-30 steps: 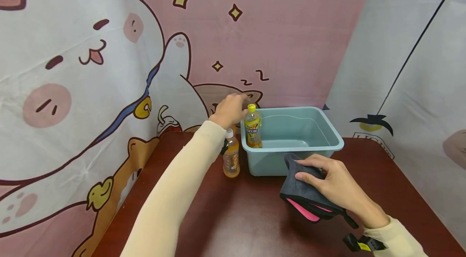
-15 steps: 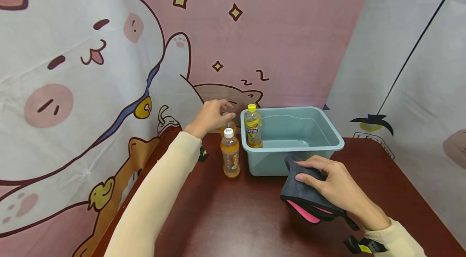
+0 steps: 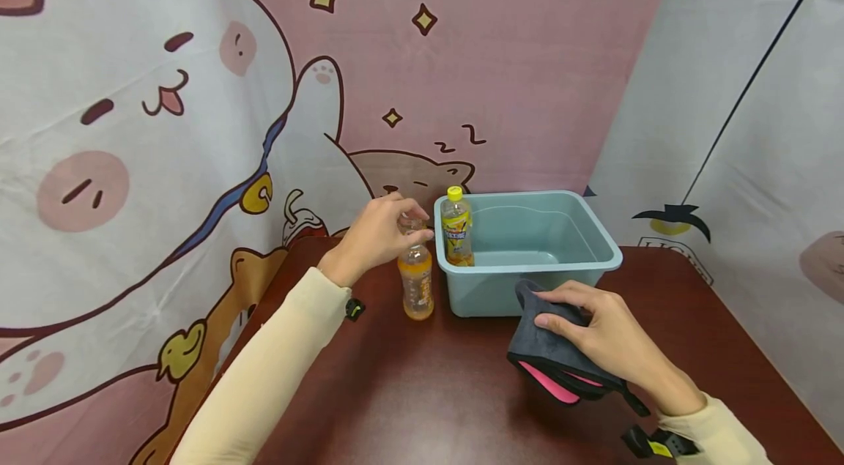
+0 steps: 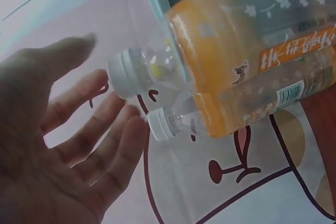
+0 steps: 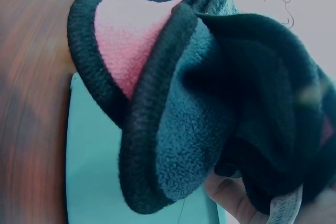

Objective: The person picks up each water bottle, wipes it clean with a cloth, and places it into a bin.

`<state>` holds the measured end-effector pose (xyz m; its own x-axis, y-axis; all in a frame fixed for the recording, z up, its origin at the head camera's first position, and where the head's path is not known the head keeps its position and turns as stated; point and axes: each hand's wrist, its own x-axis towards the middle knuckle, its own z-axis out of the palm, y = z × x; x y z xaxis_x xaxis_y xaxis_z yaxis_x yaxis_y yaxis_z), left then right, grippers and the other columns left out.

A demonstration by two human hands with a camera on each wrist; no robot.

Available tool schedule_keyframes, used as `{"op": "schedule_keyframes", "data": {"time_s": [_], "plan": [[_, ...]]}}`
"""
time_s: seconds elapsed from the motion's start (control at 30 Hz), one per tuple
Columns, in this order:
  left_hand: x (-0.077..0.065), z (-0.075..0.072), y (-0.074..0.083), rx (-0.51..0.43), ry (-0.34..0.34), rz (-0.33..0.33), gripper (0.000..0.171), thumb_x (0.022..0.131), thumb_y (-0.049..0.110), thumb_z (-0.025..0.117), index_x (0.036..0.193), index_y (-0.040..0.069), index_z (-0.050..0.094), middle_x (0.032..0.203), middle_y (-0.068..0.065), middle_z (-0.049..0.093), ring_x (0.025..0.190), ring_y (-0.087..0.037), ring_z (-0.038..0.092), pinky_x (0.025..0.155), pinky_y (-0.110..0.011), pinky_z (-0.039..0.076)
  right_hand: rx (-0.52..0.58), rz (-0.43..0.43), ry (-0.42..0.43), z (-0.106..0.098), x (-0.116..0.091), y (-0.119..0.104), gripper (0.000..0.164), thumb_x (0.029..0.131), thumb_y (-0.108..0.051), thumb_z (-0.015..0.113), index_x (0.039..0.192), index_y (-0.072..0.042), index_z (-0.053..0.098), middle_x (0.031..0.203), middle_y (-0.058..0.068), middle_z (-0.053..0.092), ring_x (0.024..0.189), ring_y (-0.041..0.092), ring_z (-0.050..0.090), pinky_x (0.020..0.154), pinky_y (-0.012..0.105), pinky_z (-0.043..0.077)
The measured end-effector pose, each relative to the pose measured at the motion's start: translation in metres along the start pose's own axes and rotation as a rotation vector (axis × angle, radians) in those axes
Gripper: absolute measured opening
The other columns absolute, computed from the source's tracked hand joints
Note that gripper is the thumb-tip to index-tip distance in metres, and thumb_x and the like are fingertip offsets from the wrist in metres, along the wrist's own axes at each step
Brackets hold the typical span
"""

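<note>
My left hand (image 3: 372,234) hovers at the top of an orange-labelled plastic bottle (image 3: 417,285) standing on the table. In the left wrist view its fingers are spread loosely beside the white cap (image 4: 125,73), without gripping it. A second, similar bottle (image 4: 257,100) stands close behind the first; in the head view it is mostly hidden. My right hand (image 3: 609,329) pinches a folded grey towel (image 3: 543,340) with black edging and a pink inner side, in front of the light blue bin (image 3: 527,269). Inside the bin's left end stands a yellow-capped bottle (image 3: 457,231).
The dark reddish-brown table (image 3: 422,392) carries the bin toward its back. A cartoon-printed cloth backdrop (image 3: 514,69) hangs behind and on both sides. The bin's left wall stands just right of the orange-labelled bottles.
My left hand has withdrawn from beside the yellow-capped bottle, moving left, then come down toward the front orange-labelled bottle's cap. The right hand keeps its hold on the towel, hardly moving.
</note>
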<state>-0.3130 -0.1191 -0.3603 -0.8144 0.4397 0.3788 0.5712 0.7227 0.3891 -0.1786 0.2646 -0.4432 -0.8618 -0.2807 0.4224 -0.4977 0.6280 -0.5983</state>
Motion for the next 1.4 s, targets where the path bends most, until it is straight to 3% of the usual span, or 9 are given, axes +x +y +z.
{"op": "schedule_keyframes", "data": {"time_s": [0.13,0.33,0.93,1.2,1.4], "plan": [[-0.004,-0.001,0.003,0.007,-0.050,0.026,0.028,0.098,0.027,0.099,0.120,0.014,0.086,0.115,-0.006,0.079,0.106,-0.025,0.077,0.092,-0.042,0.069,0.007,-0.003,-0.002,0.000,0.000,0.000,0.036,0.100,-0.020,0.095,0.135,-0.025,0.087,0.111,-0.011,0.081,0.083,0.004,0.066,0.058,0.026,0.053],[-0.006,-0.001,0.003,-0.003,-0.090,0.041,0.025,0.099,0.020,0.098,0.118,0.011,0.085,0.115,-0.007,0.080,0.106,-0.023,0.077,0.091,-0.040,0.070,0.008,0.000,-0.004,0.000,0.000,0.000,0.036,0.100,-0.020,0.095,0.135,-0.024,0.087,0.111,-0.010,0.081,0.083,0.004,0.065,0.058,0.026,0.053],[-0.009,-0.001,0.001,0.015,-0.073,0.084,0.023,0.096,0.014,0.099,0.113,0.006,0.086,0.109,-0.008,0.083,0.098,-0.022,0.078,0.085,-0.037,0.070,0.003,-0.005,-0.008,0.000,-0.002,0.000,0.036,0.100,-0.021,0.096,0.134,-0.027,0.088,0.112,-0.013,0.081,0.088,0.004,0.065,0.062,0.023,0.052],[-0.008,-0.016,0.006,0.034,-0.005,0.127,0.016,0.099,0.009,0.094,0.113,0.006,0.086,0.108,-0.012,0.081,0.098,-0.027,0.079,0.083,-0.039,0.071,0.000,-0.019,-0.002,0.001,-0.002,0.000,0.036,0.099,-0.021,0.096,0.134,-0.027,0.088,0.112,-0.013,0.081,0.090,0.003,0.065,0.063,0.022,0.052],[-0.003,-0.041,0.017,0.026,0.118,0.162,0.015,0.100,0.004,0.088,0.114,0.003,0.086,0.106,-0.013,0.080,0.089,-0.025,0.075,0.076,-0.036,0.068,0.005,-0.015,-0.012,0.002,-0.001,0.000,0.036,0.099,-0.021,0.096,0.134,-0.027,0.088,0.113,-0.013,0.081,0.090,0.004,0.065,0.063,0.023,0.053]]}}
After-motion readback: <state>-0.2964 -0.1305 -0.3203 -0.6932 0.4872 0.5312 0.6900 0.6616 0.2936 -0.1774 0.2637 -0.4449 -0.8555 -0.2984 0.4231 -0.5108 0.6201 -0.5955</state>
